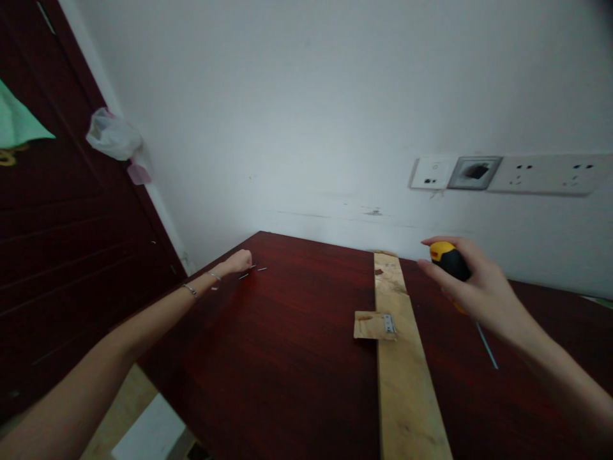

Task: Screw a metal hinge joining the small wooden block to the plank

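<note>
My right hand [472,284] is closed round the yellow and black handle of a screwdriver [449,259], whose thin metal shaft points down toward the dark red table [297,358]. My left hand [237,262] reaches far out to the table's back left corner, fingers pinched together beside a few small screws [253,271]. A long pale wooden plank [405,358] lies lengthwise on the table. A small wooden piece [370,324] is joined to its left side by a metal hinge [389,324].
A white wall stands behind the table with a row of sockets [502,174]. A dark red door [62,211] is on the left, with a plastic bag [112,135] hanging on it. Pale floor and a white box [148,434] lie below the table's left edge.
</note>
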A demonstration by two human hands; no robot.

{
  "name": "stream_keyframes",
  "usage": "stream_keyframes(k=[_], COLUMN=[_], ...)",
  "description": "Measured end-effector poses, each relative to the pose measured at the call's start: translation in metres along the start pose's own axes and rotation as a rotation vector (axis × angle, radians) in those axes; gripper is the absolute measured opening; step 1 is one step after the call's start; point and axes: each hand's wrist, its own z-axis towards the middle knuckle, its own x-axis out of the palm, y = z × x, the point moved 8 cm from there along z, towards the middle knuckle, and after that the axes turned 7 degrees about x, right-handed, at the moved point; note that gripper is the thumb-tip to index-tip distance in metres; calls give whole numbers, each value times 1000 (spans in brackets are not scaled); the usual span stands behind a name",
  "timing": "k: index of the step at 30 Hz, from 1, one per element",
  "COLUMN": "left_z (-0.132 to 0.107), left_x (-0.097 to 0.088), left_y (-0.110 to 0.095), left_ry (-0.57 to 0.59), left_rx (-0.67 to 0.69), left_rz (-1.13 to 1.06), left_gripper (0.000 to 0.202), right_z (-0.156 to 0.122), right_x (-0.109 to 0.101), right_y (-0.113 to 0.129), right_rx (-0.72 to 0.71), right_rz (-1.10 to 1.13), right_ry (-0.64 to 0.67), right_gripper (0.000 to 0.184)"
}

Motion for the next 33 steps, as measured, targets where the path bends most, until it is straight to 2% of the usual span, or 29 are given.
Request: stream_keyframes(k=[5, 8, 13, 16, 18, 21, 23, 25, 27, 30, 33], left_z=[-3, -6, 4, 23, 37, 46, 39, 21, 0, -27, -43], left_x=[2, -3, -36, -54, -56, -43, -26, -7, 10, 28, 44], left_y=[0, -2, -14, -41, -72, -142, -202, -260, -308, -355, -378], left_ry=[-4, 0, -41, -93, -106, -87, -30, 50, 130, 202, 283], left_rx=[-2, -22, -21, 33, 101, 246, 411, 575, 702, 822, 907], left_rz=[11, 3, -31, -65, -98, -151, -212, -240, -212, -187, -156], left_gripper=[21, 17, 12, 14, 21, 34, 46, 55, 65, 75, 73], right_z=[0, 0, 0, -1, -2, -4, -5, -5, -5, -3, 0], right_x=[-3, -2, -5, -6, -6, -11, -15, -18, -20, -22, -19], right_y=[-1, -5, -4, -1, 0, 2, 3, 4, 4, 0, -8], right_rx=[6, 69, 170, 216, 243, 247, 255, 274, 285, 294, 290], right_rz=[-5, 12, 63, 151, 202, 223, 236, 266, 301, 379, 528], right_ry=[-6, 35, 54, 70, 91, 64, 36, 20, 6, -8, 12], right_gripper=[32, 34, 39, 41, 41, 40, 39, 38, 36, 31, 32])
